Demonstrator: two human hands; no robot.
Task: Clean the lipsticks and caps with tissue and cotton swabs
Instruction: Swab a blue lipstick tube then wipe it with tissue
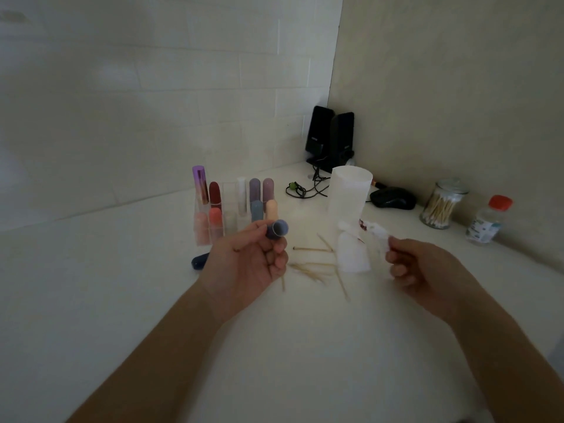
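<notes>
The desk [91, 285] lies open along its near edge and left side. Over its middle the left hand [247, 264], gripping a dark tube [277, 228], and the right hand [421, 270], pinching stained tissue [377, 232], leave a gap above loose swabs [314, 268]. Behind stand a lipstick rack [229, 209] and a tissue roll [348, 196], apart. Speakers [331, 138], cables [305, 189] and a mouse [393, 198] crowd the back right corner; a jar [439, 206] and bottle [488, 222] line the right edge.

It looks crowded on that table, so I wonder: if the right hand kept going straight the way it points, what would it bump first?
Probably the tissue roll. The right hand, pinching a stained tissue, points up-left toward the roll's hanging sheet. Depth is hard to judge.
</notes>
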